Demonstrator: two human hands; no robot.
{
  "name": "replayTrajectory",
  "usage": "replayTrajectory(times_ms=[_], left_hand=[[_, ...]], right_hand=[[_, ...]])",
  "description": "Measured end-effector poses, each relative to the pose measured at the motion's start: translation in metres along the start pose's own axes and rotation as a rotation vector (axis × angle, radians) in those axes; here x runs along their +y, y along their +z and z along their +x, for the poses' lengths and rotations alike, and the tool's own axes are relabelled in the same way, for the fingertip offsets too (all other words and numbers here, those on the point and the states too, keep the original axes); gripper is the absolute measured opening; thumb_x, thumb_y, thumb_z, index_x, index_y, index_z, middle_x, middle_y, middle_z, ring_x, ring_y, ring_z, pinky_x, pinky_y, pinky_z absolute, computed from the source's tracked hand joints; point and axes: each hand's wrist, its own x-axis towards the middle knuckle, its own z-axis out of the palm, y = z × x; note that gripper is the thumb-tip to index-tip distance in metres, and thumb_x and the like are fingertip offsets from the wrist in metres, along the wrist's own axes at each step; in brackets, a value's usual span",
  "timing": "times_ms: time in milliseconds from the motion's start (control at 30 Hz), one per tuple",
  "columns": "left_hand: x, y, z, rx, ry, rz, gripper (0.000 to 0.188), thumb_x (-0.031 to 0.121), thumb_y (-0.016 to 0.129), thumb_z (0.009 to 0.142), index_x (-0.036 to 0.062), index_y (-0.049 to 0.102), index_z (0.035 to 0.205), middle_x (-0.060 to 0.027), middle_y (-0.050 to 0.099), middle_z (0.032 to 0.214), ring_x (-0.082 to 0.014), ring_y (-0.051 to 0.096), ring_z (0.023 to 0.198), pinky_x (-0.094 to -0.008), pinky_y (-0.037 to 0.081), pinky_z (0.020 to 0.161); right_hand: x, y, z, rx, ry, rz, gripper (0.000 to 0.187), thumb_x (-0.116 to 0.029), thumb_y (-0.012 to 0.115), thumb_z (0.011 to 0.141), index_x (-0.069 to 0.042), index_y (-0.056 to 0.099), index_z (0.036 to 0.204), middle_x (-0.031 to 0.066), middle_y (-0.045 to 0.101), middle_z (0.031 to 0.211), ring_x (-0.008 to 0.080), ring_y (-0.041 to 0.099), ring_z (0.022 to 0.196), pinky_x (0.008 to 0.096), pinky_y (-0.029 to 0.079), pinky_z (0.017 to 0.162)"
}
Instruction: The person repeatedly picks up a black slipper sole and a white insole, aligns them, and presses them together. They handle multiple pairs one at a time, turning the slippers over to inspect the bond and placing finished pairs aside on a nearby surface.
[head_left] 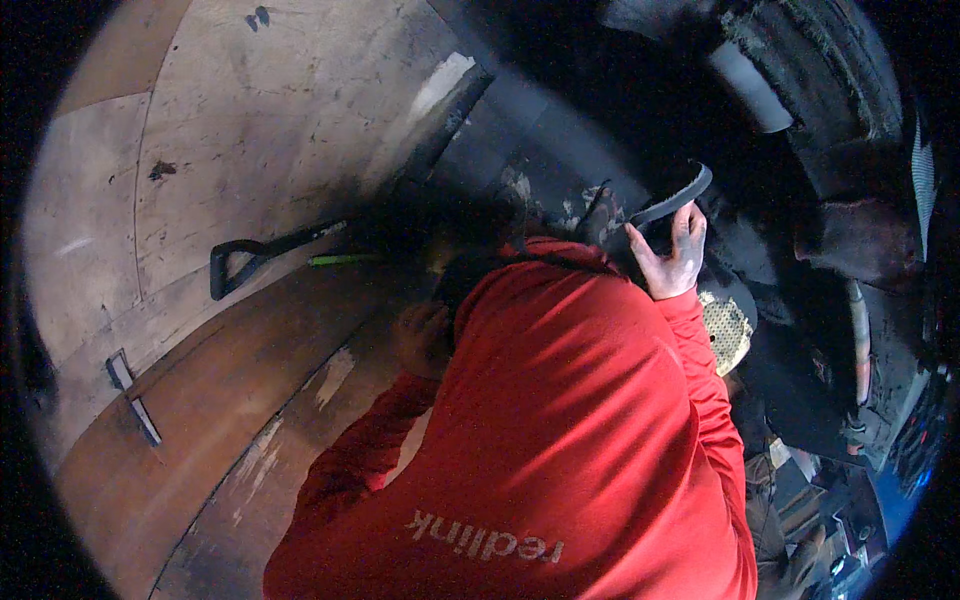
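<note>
My right hand is raised beyond the hem of my red top, with thumb and fingers at a curved grey strip. The strip bends like a hook, and its edge catches the light. It appears pinched between thumb and fingertips. In deep shadow beside my left side is my left hand. Its fingers look bent, but darkness hides their tips and anything they may hold. A cream perforated pad with a rounded edge shows just beside my right forearm.
On the left lies a black D-shaped handle, with a green rod next to it. A metal bracket rests on the worn wooden boards. A whitish cylinder and a pale tube stand among dark clutter at right.
</note>
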Motion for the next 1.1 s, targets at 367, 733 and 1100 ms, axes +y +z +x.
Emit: replayTrajectory(times_ms=[367, 733, 1100], left_hand=[[0.027, 0.034, 0.035, 0.256, 0.026, 0.246, 0.06, 0.027, 0.053, 0.095, 0.0076, 0.034, 0.149, -0.0174, 0.031, 0.157, -0.0347, 0.026, 0.147, -0.0563, 0.015, 0.119], [-0.018, 0.068, 0.033, 0.247, 0.087, 0.314, 0.055, 0.026, 0.05, 0.098, 0.0062, 0.036, 0.148, -0.0196, 0.029, 0.157, -0.0397, 0.028, 0.145, -0.058, 0.02, 0.117], [-0.072, 0.087, 0.043, 0.333, 0.242, 0.478, 0.048, 0.023, 0.053, 0.098, 0.0047, 0.044, 0.142, -0.0199, 0.038, 0.152, -0.039, 0.036, 0.14, -0.0555, 0.029, 0.114]], right_hand=[[-0.005, -0.003, 0.004, 0.033, 0.004, 0.043, 0.09, -0.015, 0.087, 0.069, 0.0, 0.041, 0.144, 0.0217, 0.051, 0.127, 0.0361, 0.055, 0.111, 0.039, 0.046, 0.094], [-0.003, 0.006, 0.004, -0.007, 0.037, 0.044, 0.094, -0.022, 0.085, 0.069, 0.004, 0.036, 0.146, 0.0263, 0.051, 0.124, 0.0415, 0.052, 0.111, 0.0453, 0.046, 0.094], [-0.007, 0.004, 0.016, -0.02, 0.071, -0.007, 0.092, -0.021, 0.085, 0.07, 0.003, 0.038, 0.146, 0.0239, 0.051, 0.123, 0.0383, 0.054, 0.106, 0.0427, 0.047, 0.091]])
